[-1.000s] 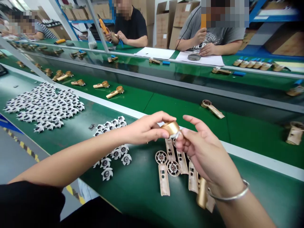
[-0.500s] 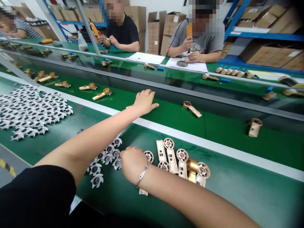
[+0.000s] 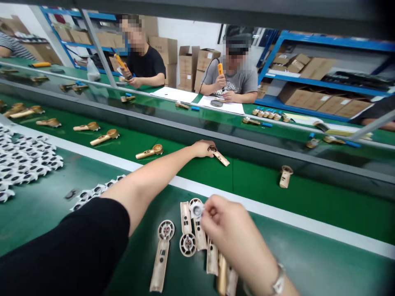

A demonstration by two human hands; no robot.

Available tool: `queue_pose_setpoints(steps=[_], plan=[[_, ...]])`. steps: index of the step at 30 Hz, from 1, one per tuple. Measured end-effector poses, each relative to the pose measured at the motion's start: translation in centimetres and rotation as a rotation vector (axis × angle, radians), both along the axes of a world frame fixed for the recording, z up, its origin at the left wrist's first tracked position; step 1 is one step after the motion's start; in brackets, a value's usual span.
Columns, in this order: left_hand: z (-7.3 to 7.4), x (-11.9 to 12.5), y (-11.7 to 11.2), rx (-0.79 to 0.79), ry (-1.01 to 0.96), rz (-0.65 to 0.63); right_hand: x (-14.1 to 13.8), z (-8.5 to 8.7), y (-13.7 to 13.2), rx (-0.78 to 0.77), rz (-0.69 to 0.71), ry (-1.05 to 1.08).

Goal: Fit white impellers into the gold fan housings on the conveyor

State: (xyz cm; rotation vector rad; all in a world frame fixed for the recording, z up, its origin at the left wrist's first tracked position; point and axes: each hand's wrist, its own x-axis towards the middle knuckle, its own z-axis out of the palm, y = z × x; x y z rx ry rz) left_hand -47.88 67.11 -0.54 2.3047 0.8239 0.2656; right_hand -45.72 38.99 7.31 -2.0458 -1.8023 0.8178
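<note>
My left hand (image 3: 203, 149) reaches across to the green belt, its curled fingers at the round end of a gold plastic housing half (image 3: 221, 157). Part of those fingers is hidden. Above the near worktop, my right hand (image 3: 226, 224) pinches a small white fan wheel (image 3: 196, 211), slightly blurred, over the round end of another housing half. Under and beside that hand lie several gold housing halves, hollow side up; one housing half (image 3: 162, 257) lies apart to the left. More white fan wheels (image 3: 98, 189) rest on the worktop beyond my left forearm.
Other gold housings (image 3: 149, 152) lie along the belt (image 3: 253, 181). A large group of white fan wheels (image 3: 27, 158) covers the left worktop. A dark raised rail (image 3: 247, 144) runs behind the belt. Across it, co-workers (image 3: 230, 80) sit holding yellow tools.
My left hand has moved right along the belt to the housing half. My right hand has left the fan wheels and come right, carrying one. The view has turned right.
</note>
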Motion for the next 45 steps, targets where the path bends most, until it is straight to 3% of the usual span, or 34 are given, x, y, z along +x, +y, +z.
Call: queue_pose_setpoints(steps=[3, 6, 11, 16, 23, 29, 32, 39, 45], plan=[[0.3, -2.4, -0.7, -0.158, -0.16, -0.03, 3.9, -0.5, 0.2, 0.174, -0.201, 0.149], [1.3, -5.4, -3.6, -0.344, -0.33, -0.048, 5.1, -0.8, 0.5, 0.358, -0.375, 0.324], [3.7, -9.9, -11.1, -0.672, -0.464, -0.102, 3.6, -0.5, 0.6, 0.439, -0.412, 0.506], [5.5, -11.8, -16.2, -0.78, -0.484, -0.112, 2.5, -0.6, 0.4, 0.442, -0.384, 0.511], [6.8, -12.8, -18.1, -0.698, -0.394, -0.126, 1.7, -0.2, -0.6, 0.422, -0.398, 0.522], [7.2, -13.0, -18.2, -0.672, -0.413, -0.142, 1.5, -0.1, -0.7, 0.379, -0.448, 0.79], [7.2, -13.2, -17.8, -0.665, -0.373, -0.199, 1.7, -0.5, -0.6, 0.263, -0.461, 0.932], [7.5, -14.6, -16.1, -0.253, -0.208, -0.419, 1.2, -1.9, -0.1, -0.004, -0.448, 1.245], [6.6, -15.2, -16.6, -0.127, -0.187, -0.393, -0.2, -2.5, 0.1, -0.097, -0.446, 1.343]])
